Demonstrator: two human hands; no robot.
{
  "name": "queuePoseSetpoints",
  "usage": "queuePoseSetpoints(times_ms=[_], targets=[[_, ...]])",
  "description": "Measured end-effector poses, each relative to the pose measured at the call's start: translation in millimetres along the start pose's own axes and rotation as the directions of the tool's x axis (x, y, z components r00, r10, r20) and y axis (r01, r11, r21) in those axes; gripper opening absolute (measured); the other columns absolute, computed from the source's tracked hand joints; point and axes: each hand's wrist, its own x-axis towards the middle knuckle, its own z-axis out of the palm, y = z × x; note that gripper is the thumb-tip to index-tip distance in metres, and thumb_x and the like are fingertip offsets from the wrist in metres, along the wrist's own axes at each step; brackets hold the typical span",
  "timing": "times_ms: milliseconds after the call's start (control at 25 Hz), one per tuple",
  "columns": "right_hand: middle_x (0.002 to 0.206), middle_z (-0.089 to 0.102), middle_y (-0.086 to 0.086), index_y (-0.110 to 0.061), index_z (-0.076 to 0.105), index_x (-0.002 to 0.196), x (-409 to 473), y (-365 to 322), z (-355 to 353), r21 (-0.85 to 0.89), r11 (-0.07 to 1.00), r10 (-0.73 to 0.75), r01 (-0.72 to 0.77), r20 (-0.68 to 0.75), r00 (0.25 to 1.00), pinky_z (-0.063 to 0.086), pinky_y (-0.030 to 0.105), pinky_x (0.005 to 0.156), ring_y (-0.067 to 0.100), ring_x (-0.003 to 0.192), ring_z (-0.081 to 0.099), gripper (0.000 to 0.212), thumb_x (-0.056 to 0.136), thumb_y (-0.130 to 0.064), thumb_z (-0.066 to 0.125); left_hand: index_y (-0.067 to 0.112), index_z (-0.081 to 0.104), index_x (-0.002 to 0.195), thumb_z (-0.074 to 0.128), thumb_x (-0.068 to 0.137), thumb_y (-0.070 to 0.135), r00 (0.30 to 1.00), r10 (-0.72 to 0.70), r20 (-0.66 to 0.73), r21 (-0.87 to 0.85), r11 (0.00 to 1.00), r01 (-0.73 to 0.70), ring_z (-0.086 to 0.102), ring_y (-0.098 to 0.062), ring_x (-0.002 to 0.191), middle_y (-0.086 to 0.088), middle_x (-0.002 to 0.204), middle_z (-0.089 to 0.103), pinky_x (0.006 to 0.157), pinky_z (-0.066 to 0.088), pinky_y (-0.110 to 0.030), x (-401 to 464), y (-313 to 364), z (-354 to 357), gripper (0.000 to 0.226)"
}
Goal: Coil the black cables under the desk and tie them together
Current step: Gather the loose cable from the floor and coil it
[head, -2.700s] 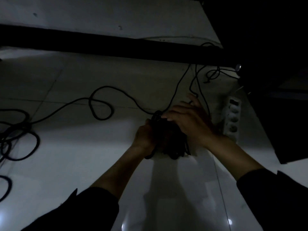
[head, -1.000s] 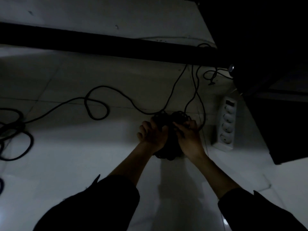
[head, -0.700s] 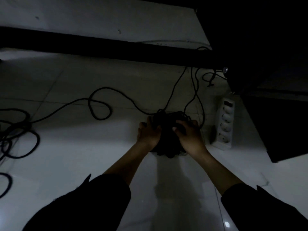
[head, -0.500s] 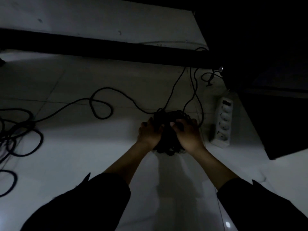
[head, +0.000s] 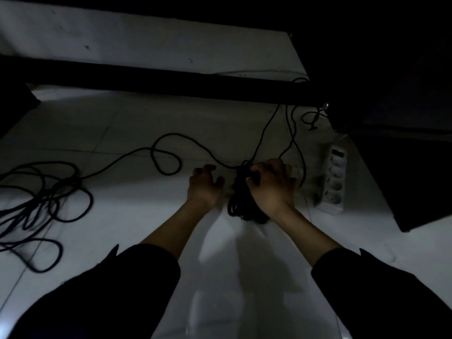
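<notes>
My left hand (head: 204,185) is now lying off the cable coil (head: 241,201), fingers loosely curled; my right hand (head: 271,185) is gripping it. Bare floor (head: 151,216) is lying at 9 o'clock.

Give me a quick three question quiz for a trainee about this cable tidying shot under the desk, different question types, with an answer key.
1. True or false: the left hand grips the coiled cable bundle.
2. Which hand holds the bundle? A) right hand B) left hand C) neither
3. Fill in: the white power strip lies on the floor to the ____ of the bundle.

Key: 1 false, it is off the bundle, fingers loose. 2 A. 3 right.
</notes>
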Motion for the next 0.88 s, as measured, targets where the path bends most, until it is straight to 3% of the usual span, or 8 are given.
queuePoseSetpoints(times_ms=[320, 600, 760, 880], targets=[[0.138, 0.036, 0.005, -0.017, 0.056, 0.122, -27.4, -92.8, 16.0, 0.062, 0.951, -0.307, 0.302, 0.105, 0.946, 0.035, 0.038, 0.1, 0.03, 0.128, 0.033, 0.033, 0.093, -0.033, 0.052, 0.012, 0.05, 0.134, 0.052, 0.096, 0.022, 0.982, -0.053, -0.179, 0.119, 0.99, 0.075, 0.052, -0.031, 0.116, -0.016, 0.14, 0.042, 0.096, 0.041, -0.03, -25.8, -61.0, -105.2, 0.039], [0.136, 0.04, 0.007, -0.019, 0.056, 0.123, -57.3, -185.1, 53.9, 0.158, 0.905, -0.424, 0.396, 0.249, 0.871, 0.04, 0.037, 0.095, 0.028, 0.124, 0.038, 0.03, 0.094, -0.027, 0.052, 0.011, 0.059, 0.123, 0.057, 0.091, 0.022, 0.927, -0.135, -0.351, 0.241, 0.943, 0.228, 0.047, -0.034, 0.12, -0.018, 0.132, 0.051, 0.099, 0.041, -0.037, -56.8, -147.9, -199.4, 0.034], [0.13, 0.044, 0.006, -0.019, 0.055, 0.123, -78.7, -229.4, 86.3, 0.271, 0.856, -0.51, 0.439, 0.307, 0.804, 0.042, 0.036, 0.098, 0.025, 0.121, 0.039, 0.03, 0.093, -0.024, 0.053, 0.017, 0.048, 0.134, 0.06, 0.09, 0.032, 0.874, -0.144, -0.464, 0.43, 0.826, 0.365, 0.033, -0.035, 0.131, -0.014, 0.144, 0.037, 0.102, 0.034, -0.042, -80.0, -190.0, -238.1, 0.049], [0.134, 0.046, 0.004, -0.019, 0.051, 0.131, -94.6, -253.7, 106.4, 0.333, 0.819, -0.569, 0.467, 0.362, 0.739, 0.041, 0.033, 0.1, 0.024, 0.124, 0.039, 0.037, 0.094, -0.023, 0.053, 0.024, 0.037, 0.143, 0.059, 0.09, 0.036, 0.87, -0.258, -0.421, 0.411, 0.8, 0.436, 0.02, -0.036, 0.14, -0.013, 0.154, 0.024, 0.108, 0.029, -0.047, -88.1, -218.4, -251.6, 0.058]])
